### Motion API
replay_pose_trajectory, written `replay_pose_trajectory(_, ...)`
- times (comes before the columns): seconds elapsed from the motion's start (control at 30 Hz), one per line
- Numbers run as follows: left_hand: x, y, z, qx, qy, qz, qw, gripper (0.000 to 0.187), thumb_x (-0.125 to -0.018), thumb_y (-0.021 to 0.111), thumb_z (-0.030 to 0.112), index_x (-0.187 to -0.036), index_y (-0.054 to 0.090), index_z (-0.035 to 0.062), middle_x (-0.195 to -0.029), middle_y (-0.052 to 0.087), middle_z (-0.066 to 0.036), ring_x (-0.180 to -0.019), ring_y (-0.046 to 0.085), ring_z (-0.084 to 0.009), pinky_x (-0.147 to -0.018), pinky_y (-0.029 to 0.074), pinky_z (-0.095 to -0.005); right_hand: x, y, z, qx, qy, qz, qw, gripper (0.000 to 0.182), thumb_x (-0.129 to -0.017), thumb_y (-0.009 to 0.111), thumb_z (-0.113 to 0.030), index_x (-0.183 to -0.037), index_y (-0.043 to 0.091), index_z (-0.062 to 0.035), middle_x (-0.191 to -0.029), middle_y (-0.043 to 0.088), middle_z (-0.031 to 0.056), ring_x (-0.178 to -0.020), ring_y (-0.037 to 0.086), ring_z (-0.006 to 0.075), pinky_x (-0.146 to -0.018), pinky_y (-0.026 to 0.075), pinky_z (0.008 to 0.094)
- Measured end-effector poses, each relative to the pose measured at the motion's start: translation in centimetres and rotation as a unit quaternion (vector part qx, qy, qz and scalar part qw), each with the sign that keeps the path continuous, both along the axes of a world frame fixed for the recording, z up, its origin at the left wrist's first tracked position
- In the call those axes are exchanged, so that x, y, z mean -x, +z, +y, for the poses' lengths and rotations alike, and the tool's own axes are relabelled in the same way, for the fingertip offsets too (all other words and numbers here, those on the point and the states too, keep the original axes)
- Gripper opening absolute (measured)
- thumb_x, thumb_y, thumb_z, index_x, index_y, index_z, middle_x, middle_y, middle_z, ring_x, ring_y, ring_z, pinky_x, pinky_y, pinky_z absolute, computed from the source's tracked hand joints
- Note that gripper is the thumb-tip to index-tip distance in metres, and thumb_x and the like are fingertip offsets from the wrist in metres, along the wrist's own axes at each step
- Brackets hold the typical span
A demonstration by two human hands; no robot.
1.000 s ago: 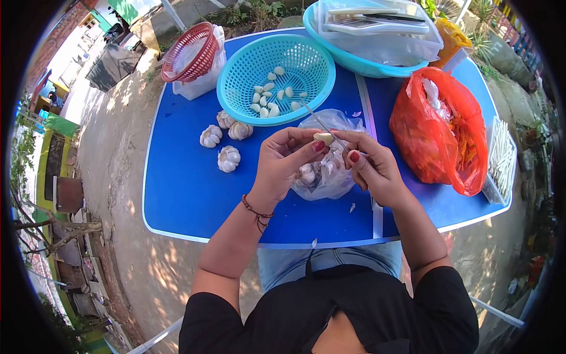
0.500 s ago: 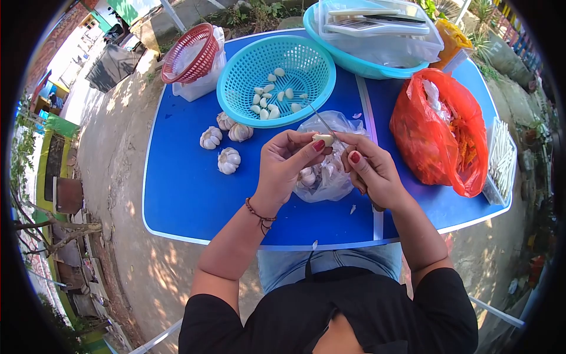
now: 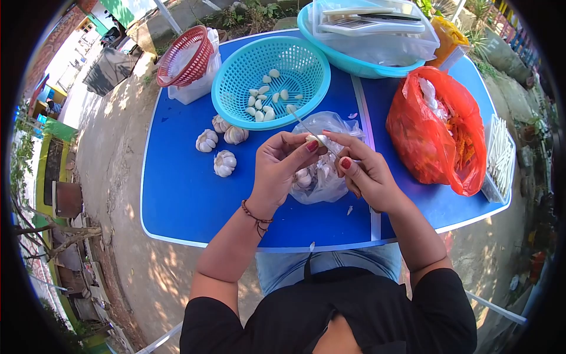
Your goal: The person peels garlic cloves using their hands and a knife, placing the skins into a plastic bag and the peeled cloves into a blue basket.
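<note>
The turquoise perforated basket (image 3: pixel 306 64) stands toward the far side of the blue counter (image 3: pixel 177 200), with a scatter of pale peeled cloves (image 3: pixel 283 94) on its floor, mostly gathered toward the near side. To its left, a small red basket (image 3: pixel 200 69) sits tilted over a white plastic tub (image 3: pixel 203 91); what lies inside the red one is too unclear to name. To its right, a wide light-blue basin (image 3: pixel 339 56) bears a clear plastic container (image 3: pixel 386 54) with flat items on top. Nearer on that side, an open red plastic bag (image 3: pixel 410 138) shows orange-red contents, and just beside it a clear box (image 3: pixel 490 186) is filled with thin white sticks (image 3: pixel 500 150). In front of the turquoise basket, a clear plastic bag (image 3: pixel 330 192) holds unpeeled garlic (image 3: pixel 302 178) and loose skins, partly hidden by the hands. Four whole bulbs (image 3: pixel 224 163) lie on the counter near the basket's left front edge. Above the clear bag, the left hand (image 3: pixel 280 168) pinches one clove (image 3: pixel 315 139) between thumb and fingers, the other fingers curled in. The right hand (image 3: pixel 370 177) is closed around a knife (image 3: pixel 303 124), its blade slanting across beside the clove, its handle mostly hidden in the grip.
</note>
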State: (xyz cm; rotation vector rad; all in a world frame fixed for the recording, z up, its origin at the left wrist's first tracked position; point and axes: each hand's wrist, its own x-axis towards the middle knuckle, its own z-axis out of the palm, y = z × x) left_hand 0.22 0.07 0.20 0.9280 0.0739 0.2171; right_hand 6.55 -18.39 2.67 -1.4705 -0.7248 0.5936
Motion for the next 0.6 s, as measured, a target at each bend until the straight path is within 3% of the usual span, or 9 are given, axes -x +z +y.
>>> replay_pose_trajectory(0.27,0.09,0.32,0.01,-0.003,-0.003,0.033,0.999,0.015,-0.085,0.067,0.006,-0.097,0.06,-0.0002,-0.099,0.066,-0.014,-0.094,0.067,-0.0219,-0.082,0.056,-0.0296,-0.03,0.19,-0.1,0.003,0.001,0.049,0.999,0.036,-0.099,0.046,-0.021,-0.134,0.049,-0.01,-0.074,0.048,-0.001,-0.059,0.043,0.0045,-0.054,0.037,0.0202)
replay_pose_trajectory(0.6,0.0,-0.6,-0.15,-0.043,0.009,0.013,0.999,0.018,-0.084,0.068,0.003,-0.099,0.06,-0.001,-0.101,0.066,-0.014,-0.093,0.066,-0.0188,-0.083,0.055,-0.0289,0.22,0.15,0.31,0.032,-0.042,-0.026,0.998,0.033,-0.098,0.047,-0.017,-0.13,0.052,-0.0073,-0.084,0.058,0.004,-0.062,0.047,0.006,-0.056,0.041,0.0208)
